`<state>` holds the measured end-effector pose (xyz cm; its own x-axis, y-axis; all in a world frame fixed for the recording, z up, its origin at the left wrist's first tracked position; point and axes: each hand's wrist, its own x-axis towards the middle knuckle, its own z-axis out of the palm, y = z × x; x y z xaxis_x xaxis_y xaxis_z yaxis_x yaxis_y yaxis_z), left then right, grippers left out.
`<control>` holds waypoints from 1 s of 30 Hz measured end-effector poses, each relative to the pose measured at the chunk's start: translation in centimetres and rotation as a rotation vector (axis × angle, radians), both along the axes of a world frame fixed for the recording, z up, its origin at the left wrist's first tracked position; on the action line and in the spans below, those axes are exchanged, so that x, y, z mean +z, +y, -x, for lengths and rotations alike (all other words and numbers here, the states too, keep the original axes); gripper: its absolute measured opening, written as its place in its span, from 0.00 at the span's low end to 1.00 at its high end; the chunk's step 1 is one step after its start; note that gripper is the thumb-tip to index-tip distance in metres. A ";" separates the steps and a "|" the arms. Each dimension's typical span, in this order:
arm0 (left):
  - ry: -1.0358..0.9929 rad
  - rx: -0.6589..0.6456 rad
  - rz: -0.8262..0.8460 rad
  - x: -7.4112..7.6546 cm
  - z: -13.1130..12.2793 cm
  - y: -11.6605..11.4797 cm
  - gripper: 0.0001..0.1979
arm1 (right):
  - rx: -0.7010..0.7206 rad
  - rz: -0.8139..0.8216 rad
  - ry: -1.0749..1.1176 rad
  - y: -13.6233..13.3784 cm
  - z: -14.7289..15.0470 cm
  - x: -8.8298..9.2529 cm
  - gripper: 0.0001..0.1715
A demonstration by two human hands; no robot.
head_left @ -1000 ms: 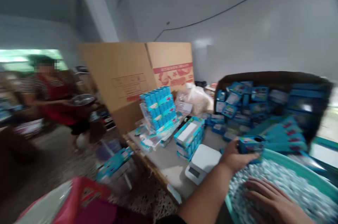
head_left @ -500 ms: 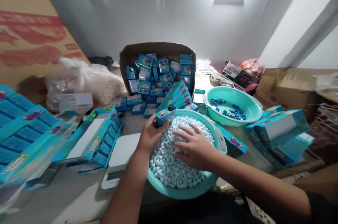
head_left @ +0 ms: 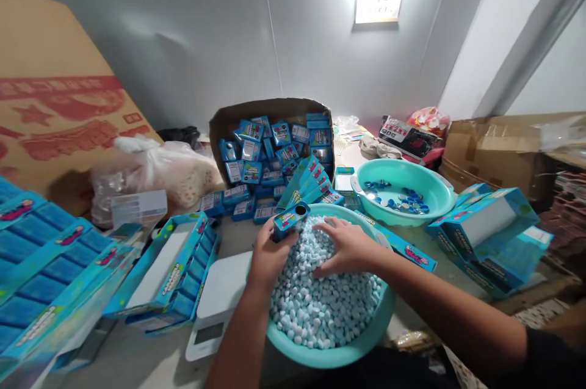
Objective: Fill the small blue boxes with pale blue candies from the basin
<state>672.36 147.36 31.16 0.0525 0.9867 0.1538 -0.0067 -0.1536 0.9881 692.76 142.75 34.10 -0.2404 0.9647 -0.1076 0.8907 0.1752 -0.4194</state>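
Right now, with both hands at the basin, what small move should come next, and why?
Probably the right hand should sweep candies toward the small blue box. The left hand holds that box tilted at the pile's edge, its open end beside the right hand, which lies cupped on the candies.

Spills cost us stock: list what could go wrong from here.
Candies are heaped high in the basin; the right hand on them could push some over the rim. The box in the left hand has a small opening, so candies may miss it and scatter.
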 end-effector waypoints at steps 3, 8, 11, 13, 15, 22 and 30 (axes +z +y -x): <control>0.019 -0.018 -0.024 0.9 -1.3 -0.5 0.21 | 0.027 -0.003 0.006 0.3 -0.2 0.0 0.66; 0.060 0.036 -0.017 1.1 -2.0 -0.7 0.22 | 0.068 -0.015 0.006 0.8 -0.6 0.0 0.63; 0.207 0.116 -0.098 0.6 -1.3 -1.1 0.23 | 0.088 -0.037 0.048 0.8 -0.7 -0.3 0.59; 0.270 0.142 -0.146 0.4 -0.9 -1.5 0.24 | 0.074 -0.041 0.083 0.7 -0.8 -0.6 0.58; 0.296 0.120 -0.160 0.3 -0.8 -1.5 0.23 | 0.062 -0.036 0.105 0.6 -0.9 -0.7 0.58; 0.319 0.054 -0.161 -0.1 -1.1 -0.7 0.25 | 0.069 -0.045 0.141 0.8 -1.1 -0.5 0.48; 0.326 0.049 -0.080 0.1 -0.5 -1.0 0.26 | 0.039 -0.098 0.240 0.8 -1.5 -1.5 0.41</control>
